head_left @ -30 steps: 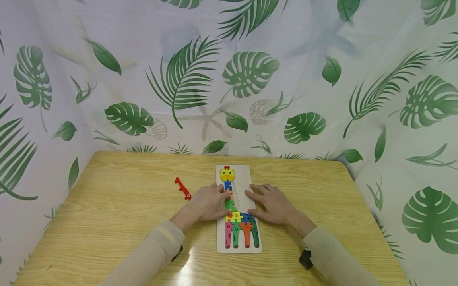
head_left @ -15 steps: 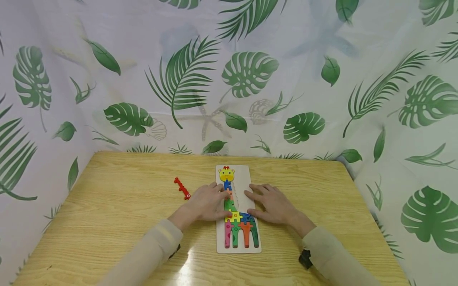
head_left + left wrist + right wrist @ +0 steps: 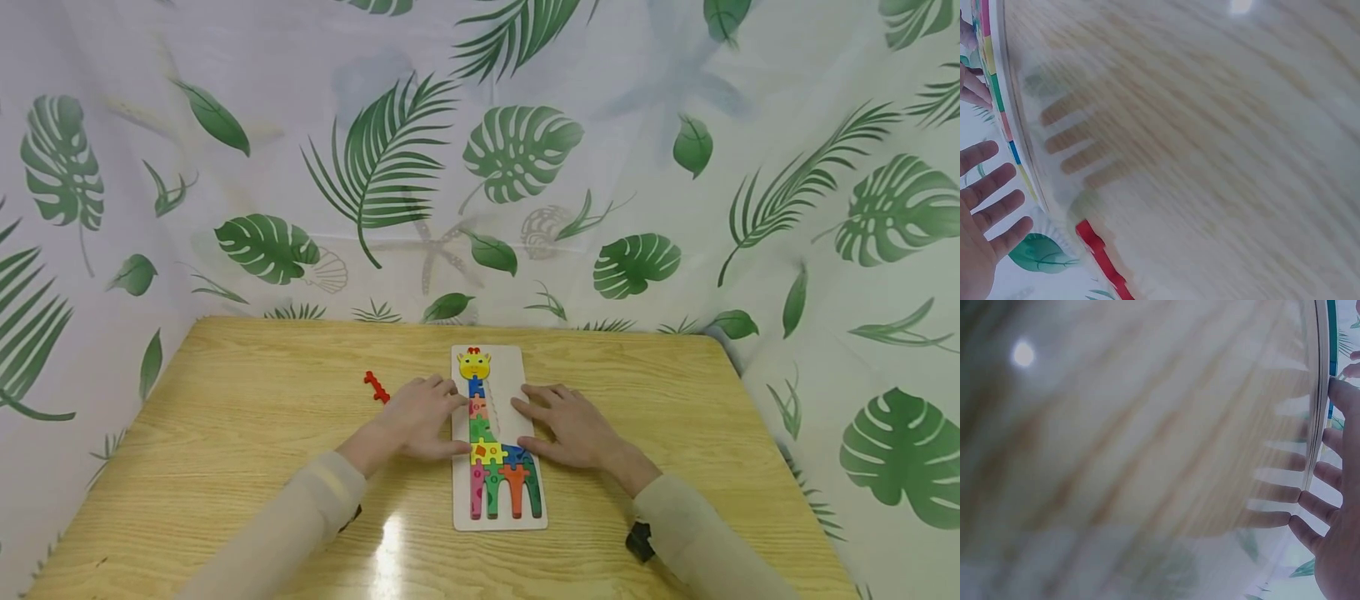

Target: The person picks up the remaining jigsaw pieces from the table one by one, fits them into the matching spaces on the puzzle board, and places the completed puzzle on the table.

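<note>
A wooden giraffe puzzle [image 3: 491, 454] of colourful pieces lies on a pale board [image 3: 510, 362], its yellow head at the far end. My left hand [image 3: 416, 421] hovers over the board's left edge, fingers spread; the left wrist view shows these fingers [image 3: 997, 181] holding nothing. On the right, my right hand [image 3: 573, 429] rests at the board's right edge, thumb near the blue body piece [image 3: 516, 456]. Its fingertips touch along the board's side in the right wrist view. A red, knobbed puzzle piece [image 3: 375, 386] lies left of the board, partly hidden by my left hand.
The wood-grain table [image 3: 262, 400] extends around the board on all sides. Behind and beside it hangs a white curtain [image 3: 420, 275] printed with green leaves. A light reflection shines on the table's near part.
My left hand has lifted off the puzzle pieces and moved left, uncovering the giraffe's neck and covering part of the red piece. My right hand has stayed in place.
</note>
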Motion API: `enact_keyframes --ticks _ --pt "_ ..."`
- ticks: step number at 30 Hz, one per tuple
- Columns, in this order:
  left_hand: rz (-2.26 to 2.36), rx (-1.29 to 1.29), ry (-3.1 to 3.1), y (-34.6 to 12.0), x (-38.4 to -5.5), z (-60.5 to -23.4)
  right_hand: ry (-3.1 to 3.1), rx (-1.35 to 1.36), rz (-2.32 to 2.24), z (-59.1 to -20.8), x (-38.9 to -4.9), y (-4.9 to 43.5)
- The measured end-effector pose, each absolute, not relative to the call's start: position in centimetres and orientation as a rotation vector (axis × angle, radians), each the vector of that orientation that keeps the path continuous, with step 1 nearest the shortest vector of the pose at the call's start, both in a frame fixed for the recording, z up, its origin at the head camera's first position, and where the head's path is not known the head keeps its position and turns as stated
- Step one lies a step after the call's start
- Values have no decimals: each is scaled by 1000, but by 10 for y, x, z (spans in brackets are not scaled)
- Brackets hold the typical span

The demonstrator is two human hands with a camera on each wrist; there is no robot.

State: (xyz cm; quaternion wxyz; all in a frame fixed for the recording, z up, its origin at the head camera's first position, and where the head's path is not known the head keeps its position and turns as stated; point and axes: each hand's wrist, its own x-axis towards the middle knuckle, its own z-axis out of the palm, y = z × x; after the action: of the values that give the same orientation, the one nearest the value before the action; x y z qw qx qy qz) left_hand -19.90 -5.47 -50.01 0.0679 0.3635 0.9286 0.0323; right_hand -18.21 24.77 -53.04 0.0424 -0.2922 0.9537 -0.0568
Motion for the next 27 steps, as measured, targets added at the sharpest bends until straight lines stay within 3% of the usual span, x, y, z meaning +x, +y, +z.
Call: enact_keyframes --ticks 27 --pt "156 1001 2864 -113 -203 -502 2914 -895 -184 -530 -182 248"
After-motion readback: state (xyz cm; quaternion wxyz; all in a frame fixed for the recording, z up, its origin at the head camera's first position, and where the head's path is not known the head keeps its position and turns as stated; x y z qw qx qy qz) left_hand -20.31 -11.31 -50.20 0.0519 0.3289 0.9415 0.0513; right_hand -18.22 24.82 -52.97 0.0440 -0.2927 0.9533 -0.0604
